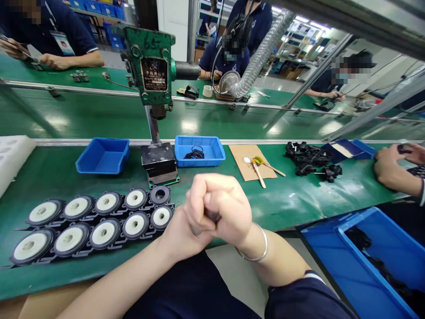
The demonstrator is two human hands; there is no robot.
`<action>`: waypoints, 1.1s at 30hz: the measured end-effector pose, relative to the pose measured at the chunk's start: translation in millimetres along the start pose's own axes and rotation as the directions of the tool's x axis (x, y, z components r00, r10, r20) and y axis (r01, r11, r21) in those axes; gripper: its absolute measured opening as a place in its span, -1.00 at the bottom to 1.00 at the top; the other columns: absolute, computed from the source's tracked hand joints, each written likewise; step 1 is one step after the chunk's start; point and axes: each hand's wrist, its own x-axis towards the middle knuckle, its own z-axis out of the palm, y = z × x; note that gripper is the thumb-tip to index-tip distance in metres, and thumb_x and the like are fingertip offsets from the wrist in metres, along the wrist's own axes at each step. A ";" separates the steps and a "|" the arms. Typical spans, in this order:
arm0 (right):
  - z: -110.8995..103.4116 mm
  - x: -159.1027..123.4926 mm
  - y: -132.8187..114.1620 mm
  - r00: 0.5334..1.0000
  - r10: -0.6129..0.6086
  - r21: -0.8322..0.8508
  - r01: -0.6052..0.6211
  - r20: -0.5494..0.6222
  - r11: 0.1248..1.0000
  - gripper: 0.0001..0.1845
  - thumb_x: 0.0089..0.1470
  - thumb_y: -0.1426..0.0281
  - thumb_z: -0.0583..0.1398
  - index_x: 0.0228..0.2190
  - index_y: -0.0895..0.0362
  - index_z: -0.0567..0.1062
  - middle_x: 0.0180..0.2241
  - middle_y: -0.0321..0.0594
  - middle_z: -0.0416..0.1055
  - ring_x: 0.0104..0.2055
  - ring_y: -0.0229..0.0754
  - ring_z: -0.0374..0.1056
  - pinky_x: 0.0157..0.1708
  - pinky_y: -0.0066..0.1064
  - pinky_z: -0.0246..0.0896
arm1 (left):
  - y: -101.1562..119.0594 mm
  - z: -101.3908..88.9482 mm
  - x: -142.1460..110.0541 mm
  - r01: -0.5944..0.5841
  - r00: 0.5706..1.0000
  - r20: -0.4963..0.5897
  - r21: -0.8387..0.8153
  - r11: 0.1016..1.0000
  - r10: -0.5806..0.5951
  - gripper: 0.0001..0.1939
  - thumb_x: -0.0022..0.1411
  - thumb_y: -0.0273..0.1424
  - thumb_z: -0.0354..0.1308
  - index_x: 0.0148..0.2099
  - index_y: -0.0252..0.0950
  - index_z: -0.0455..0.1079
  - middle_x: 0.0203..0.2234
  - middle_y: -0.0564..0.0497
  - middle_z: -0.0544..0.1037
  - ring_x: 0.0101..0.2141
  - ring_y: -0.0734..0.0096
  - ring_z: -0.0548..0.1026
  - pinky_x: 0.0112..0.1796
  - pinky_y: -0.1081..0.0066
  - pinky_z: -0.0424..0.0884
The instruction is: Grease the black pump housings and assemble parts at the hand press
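Both of my hands are pressed together above the front edge of the bench. My left hand (pixel 184 235) comes in from the lower left and is closed underneath, its fingers mostly covered. My right hand (pixel 230 208), with a silver bangle at the wrist, is closed in a fist against it. A small dark grey patch shows between the fingers; what it is, I cannot make out. Just left of my hands, two rows of black round parts (pixel 106 234), most with cream-white discs in them, lie on the green bench (pixel 199 186). One black part (pixel 160 195) at the row's end has no white disc.
Behind stands a green hand press (pixel 151 66) over a black block (pixel 158 157). Blue bins (pixel 102 155) flank it; one bin (pixel 201 161) holds black rings. Brushes (pixel 258 173) lie on cardboard (pixel 239 161). Black parts (pixel 308 157) are piled right, near a co-worker's hands (pixel 393 166).
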 end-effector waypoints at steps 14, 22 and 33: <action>0.7 8.1 -25.8 0.994 -0.070 -0.035 0.074 0.082 0.997 -0.77 0.10 0.46 0.09 -0.57 0.15 0.42 -0.71 -0.40 0.13 -0.70 -0.40 0.00 -0.63 -0.51 0.04 | -7.1 -31.9 0.6 0.019 0.988 0.152 0.084 0.996 -0.032 -0.88 0.15 -0.35 0.24 -0.32 -0.22 0.34 -0.47 0.11 0.48 -0.43 0.40 0.42 -0.40 0.43 0.33; -9.3 14.4 -27.3 0.970 -0.241 -0.025 0.242 0.036 0.970 -0.72 0.09 0.48 0.09 -0.63 0.14 0.35 -0.77 -0.39 0.06 -0.74 -0.41 -0.03 -0.69 -0.58 -0.03 | -24.3 -83.9 15.1 0.115 0.991 0.025 0.355 0.928 -0.132 -0.80 0.28 -0.23 0.18 -0.12 -0.19 0.32 -0.12 -0.01 0.48 -0.08 0.22 0.45 -0.06 0.24 0.37; -29.9 30.4 1.5 0.983 -0.157 -0.011 0.157 -0.092 0.988 -0.79 0.02 0.51 0.09 -0.60 0.17 0.39 -0.77 -0.40 0.10 -0.75 -0.41 -0.07 -0.73 -0.58 -0.13 | -36.3 -90.5 25.4 -0.013 0.983 0.163 0.528 0.849 -0.086 -0.68 0.33 -0.25 0.11 0.07 -0.24 0.38 0.01 -0.13 0.50 -0.02 0.11 0.54 0.07 0.13 0.43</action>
